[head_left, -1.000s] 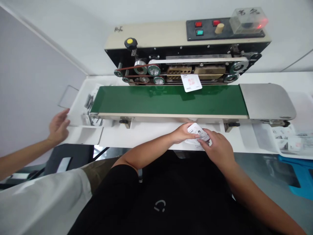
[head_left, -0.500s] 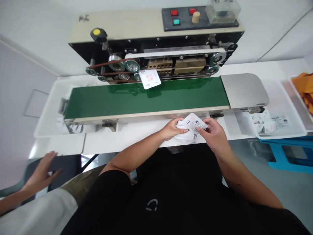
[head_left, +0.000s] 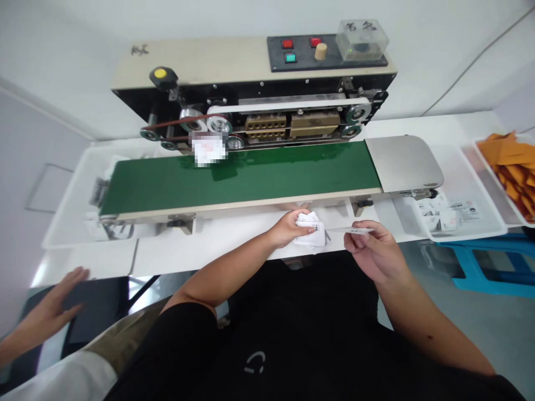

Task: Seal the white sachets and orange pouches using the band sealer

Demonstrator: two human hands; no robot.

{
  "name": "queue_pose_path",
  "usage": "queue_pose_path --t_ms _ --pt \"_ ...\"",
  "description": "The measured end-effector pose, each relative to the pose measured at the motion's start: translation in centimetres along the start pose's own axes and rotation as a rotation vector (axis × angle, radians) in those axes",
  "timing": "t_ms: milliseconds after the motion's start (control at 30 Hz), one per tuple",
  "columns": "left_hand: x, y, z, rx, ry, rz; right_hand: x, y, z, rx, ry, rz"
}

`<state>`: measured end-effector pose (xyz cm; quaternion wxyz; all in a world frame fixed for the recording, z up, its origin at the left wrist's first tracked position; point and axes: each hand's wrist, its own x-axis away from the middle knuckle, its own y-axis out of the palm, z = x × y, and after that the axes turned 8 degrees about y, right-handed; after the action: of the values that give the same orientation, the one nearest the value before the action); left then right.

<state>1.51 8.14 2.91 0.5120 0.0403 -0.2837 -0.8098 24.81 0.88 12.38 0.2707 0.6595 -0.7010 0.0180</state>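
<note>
Front of the white table (head_left: 159,256) is backed by a long beige-and-black metal machine (head_left: 200,61); a flat green conveyor belt (head_left: 251,181) is run along it, capped at the right end by a rounded silver metal plate (head_left: 405,161). A translucent plastic bin (head_left: 75,195) is set at the belt's left end, another bin (head_left: 480,206) with white packets at the right. A co-worker's hand (head_left: 54,309) is held off to the far left, fingers spread, nothing seen in it. A loose stack of white rounded-corner packets (head_left: 309,236) is gripped by the left hand (head_left: 286,229), thumb on top, over the table's front edge. One thin white packet (head_left: 360,230) is pinched by the right hand (head_left: 376,250), seen nearly edge-on, just right of the stack; contact between them can't be told. Packets are judged light, thin, bendable, probably slick against each other; best taken by a side edge, thumb on face, with the stack kept squeezed against fanning. Clearance: the belt's raised front rail is faced close ahead of the stack; sideways room is judged ample along the table's front strip.
</note>
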Motion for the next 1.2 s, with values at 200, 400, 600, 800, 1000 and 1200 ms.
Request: queue_pose_path --t_ms 200,400,600,800,1000,1200 --pt "-0.1 -0.3 -0.4 -0.018 0.008 -0.016 0.3 -1.1 -0.3 0.011 0.068 -0.114" --pt "-0.1 -0.2 -0.3 -0.017 0.006 0.004 -0.2 -0.2 -2.0 -0.065 0.019 -0.057" --pt "0.1 0.1 0.2 -0.005 -0.006 0.012 -0.4 -0.3 -5.8 0.042 0.004 -0.016" --pt "0.0 -0.2 0.0 -0.001 -0.020 0.023 -3.9 -1.6 -11.0 0.081 -0.137 0.156" --pt "0.1 -0.1 0.2 -0.005 -0.026 0.025 -10.3 -2.2 -14.7 0.139 -0.071 0.312" --pt "0.1 -0.1 0.2 -0.001 -0.027 0.022 -14.3 -2.1 -15.6 0.148 -0.097 0.312"
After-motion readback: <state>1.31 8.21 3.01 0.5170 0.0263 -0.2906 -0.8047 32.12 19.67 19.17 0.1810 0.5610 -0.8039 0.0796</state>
